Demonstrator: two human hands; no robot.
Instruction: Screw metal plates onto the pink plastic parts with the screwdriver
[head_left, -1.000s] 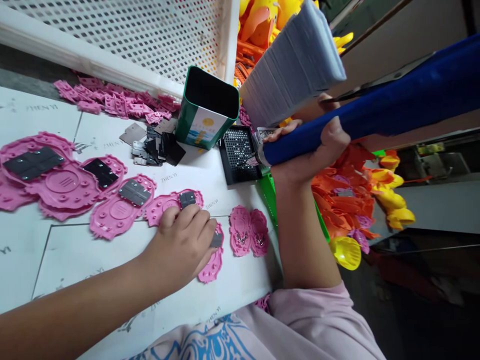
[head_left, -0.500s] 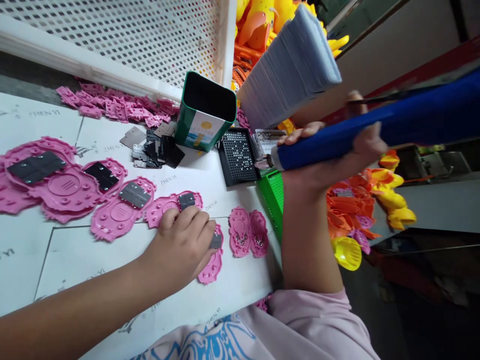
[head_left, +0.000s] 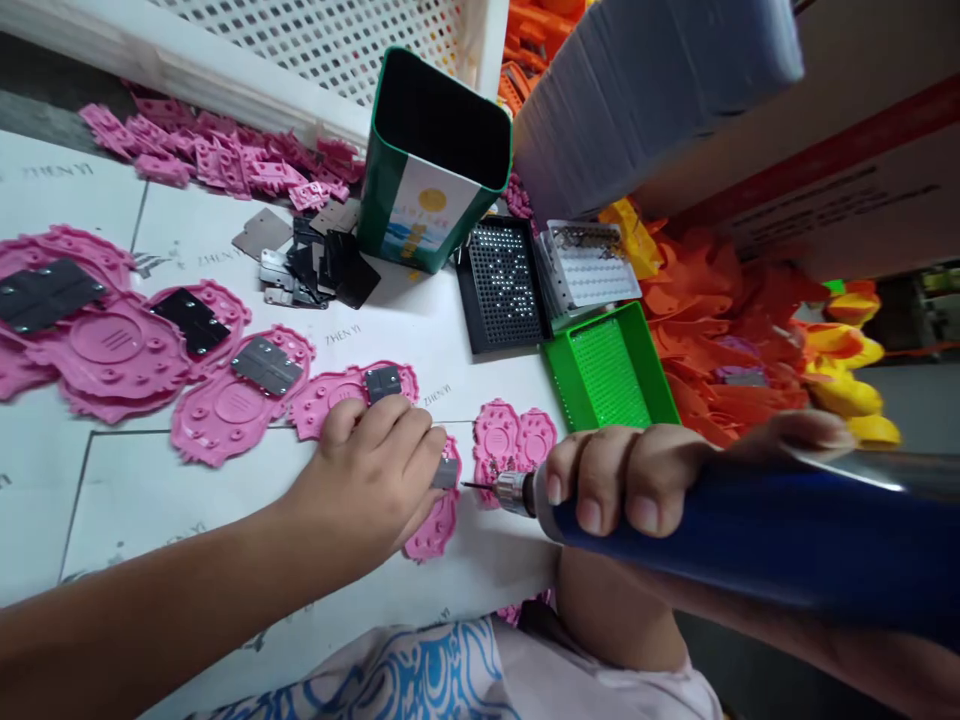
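My left hand (head_left: 379,465) is closed over a pink plastic casing (head_left: 431,532), pressing it to the table. A small grey plate (head_left: 448,472) on that casing shows past my fingertips; the rest is hidden under the hand. My right hand (head_left: 637,470) grips a blue electric screwdriver (head_left: 765,545), held almost level. Its thin bit (head_left: 480,486) points left, just short of the grey plate. Behind the bit lie two small pink pieces (head_left: 498,436) side by side, with tiny screws on them. Another pink casing (head_left: 322,405) with a dark hinged plate (head_left: 382,382) touches my left knuckles.
More pink casings (head_left: 112,340) with plates lie left. Behind them are loose metal plates (head_left: 319,265), pink pieces (head_left: 232,160), a green tin (head_left: 427,190) and a white crate (head_left: 225,75). A black screw tray (head_left: 506,285) and green tray (head_left: 615,370) stand right, near orange parts (head_left: 697,310).
My right hand has brought the screwdriver down and left, from above the black screw tray to beside my left hand. My left hand stays on the same casing. The view has shifted slightly.
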